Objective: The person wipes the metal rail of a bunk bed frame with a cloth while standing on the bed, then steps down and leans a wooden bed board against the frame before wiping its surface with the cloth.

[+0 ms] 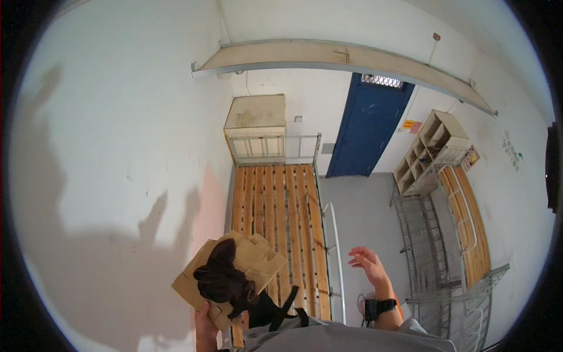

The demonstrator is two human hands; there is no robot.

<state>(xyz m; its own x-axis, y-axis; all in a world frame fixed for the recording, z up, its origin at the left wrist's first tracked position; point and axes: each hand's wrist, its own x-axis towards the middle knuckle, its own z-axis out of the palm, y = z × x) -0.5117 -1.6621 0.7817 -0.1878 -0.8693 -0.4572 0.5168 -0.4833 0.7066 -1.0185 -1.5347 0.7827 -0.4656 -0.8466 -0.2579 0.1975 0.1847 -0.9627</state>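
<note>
My left hand (205,323) grips the lower edge of a piece of brown cardboard (259,257), with most of its fingers hidden beneath. A crumpled dark brown item (224,281), possibly a glove or cloth, lies on top of the cardboard. Beside it, black straps (286,308) hang near the grey clothing at my front. My right hand (367,264) is raised over the floor with fingers slightly apart and nothing in them. A black strapped device (380,308) circles that wrist. Under the cardboard runs the wooden slatted bed base (281,202).
A white metal guard rail (336,255) edges the bed. Past its headboard stands a cream cabinet (259,112). A long shelf (281,50) spans overhead. Right of the grey floor (360,207) are another slatted bunk (466,224), wire racks (424,246) and cubby shelving (422,154). A blue door (371,127) is beyond.
</note>
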